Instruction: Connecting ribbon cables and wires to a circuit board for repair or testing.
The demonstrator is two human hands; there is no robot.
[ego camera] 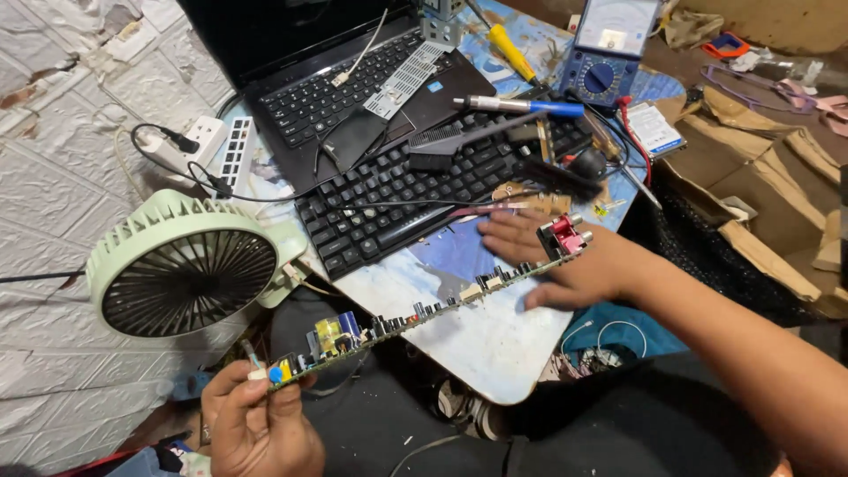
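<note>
A long narrow circuit board (415,311), seen edge-on, spans from lower left to the table's right side. It carries small capacitors, a yellow transformer near its left end and a red connector block (562,235) at its right end. My left hand (258,417) pinches the board's left end, off the table edge. My right hand (565,261) rests on the pale blue table (495,340) and grips the right end by the red connector. The board tilts down toward my left hand.
A pale green desk fan (187,265) stands at the left. Behind the board lie a black keyboard (415,190), a laptop (344,79), a brush (459,146), screwdrivers (521,106), an analogue multimeter (609,49) and a power strip (199,141). Cardboard (768,194) lies at the right.
</note>
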